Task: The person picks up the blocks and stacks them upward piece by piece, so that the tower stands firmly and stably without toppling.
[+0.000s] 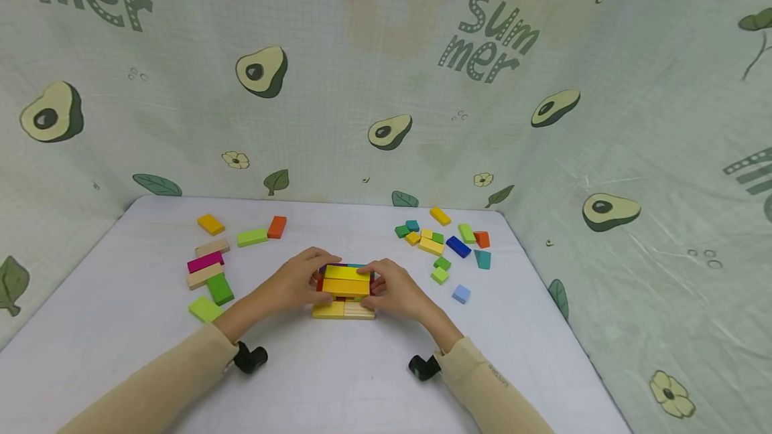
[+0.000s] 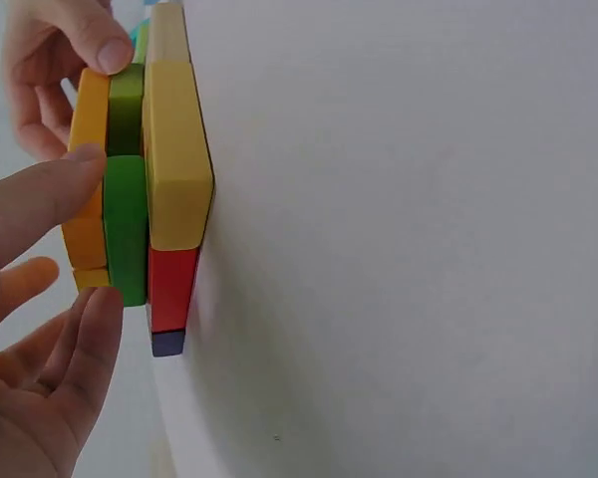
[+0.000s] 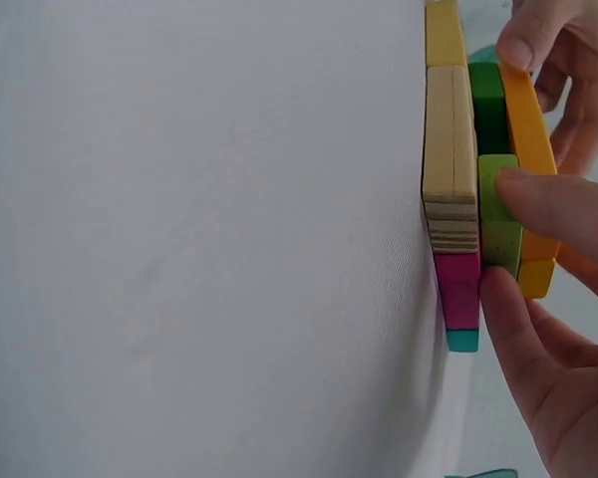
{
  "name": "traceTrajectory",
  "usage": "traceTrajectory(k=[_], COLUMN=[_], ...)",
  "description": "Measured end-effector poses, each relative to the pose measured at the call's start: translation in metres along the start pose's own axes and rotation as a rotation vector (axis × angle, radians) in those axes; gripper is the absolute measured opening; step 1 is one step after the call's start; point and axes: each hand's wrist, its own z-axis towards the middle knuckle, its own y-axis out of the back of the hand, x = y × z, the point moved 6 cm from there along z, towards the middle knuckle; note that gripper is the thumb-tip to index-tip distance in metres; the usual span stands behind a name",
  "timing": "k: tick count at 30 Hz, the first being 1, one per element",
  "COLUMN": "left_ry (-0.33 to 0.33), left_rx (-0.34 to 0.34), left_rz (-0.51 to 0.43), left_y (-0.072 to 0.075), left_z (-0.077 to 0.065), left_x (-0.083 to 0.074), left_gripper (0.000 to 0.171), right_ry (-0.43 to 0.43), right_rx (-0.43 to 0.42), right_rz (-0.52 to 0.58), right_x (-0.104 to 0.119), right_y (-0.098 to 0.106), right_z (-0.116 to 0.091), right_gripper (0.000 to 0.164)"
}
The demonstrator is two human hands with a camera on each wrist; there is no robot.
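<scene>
A low layered stack of wooden blocks lies between my hands. Its base shows a pale yellow block and a plain wood block along the front, a red block on the left end and a magenta block on the right. Green blocks form the middle layer; an orange block and a yellow block lie on top. My left hand grips the left end, thumb against the orange block. My right hand holds the right end, thumb on a light green block.
Loose blocks lie on the white table to the left, among them a magenta block and a green block. More are scattered at the right, including a dark blue block. A patterned cloth hangs behind.
</scene>
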Motion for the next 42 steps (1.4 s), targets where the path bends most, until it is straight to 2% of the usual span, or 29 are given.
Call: traceTrajectory(k=[6, 14, 19, 42], left_ry=[0.004, 0.016, 0.026, 0.049], left_rx=[0.068, 0.060, 0.067, 0.082], left_rz=[-0.095, -0.120, -0.121, -0.079], left_y=[-0.0029, -0.0048, -0.0061, -0.0070], left_z=[0.0008, 0.0015, 0.0020, 0.0042], left_x=[0.0056, 0.0064, 0.0069, 0.0101], left_gripper=[0.073, 0.067, 0.063, 0.066], right_ry=[-0.011, -0.005, -0.018, -0.033], right_rx=[-0.001, -0.010, -0.015, 0.000], right_rz=[0.008, 0.016, 0.013, 0.027], right_x=[-0.0024, -0.0009, -0.0010, -0.0017], right_y=[-0.0010, -0.0020, -0.0020, -0.0017], right_z=[0.0004, 0.0017, 0.0010, 0.0015], right_gripper=[0.055, 0.054, 0.054, 0.060])
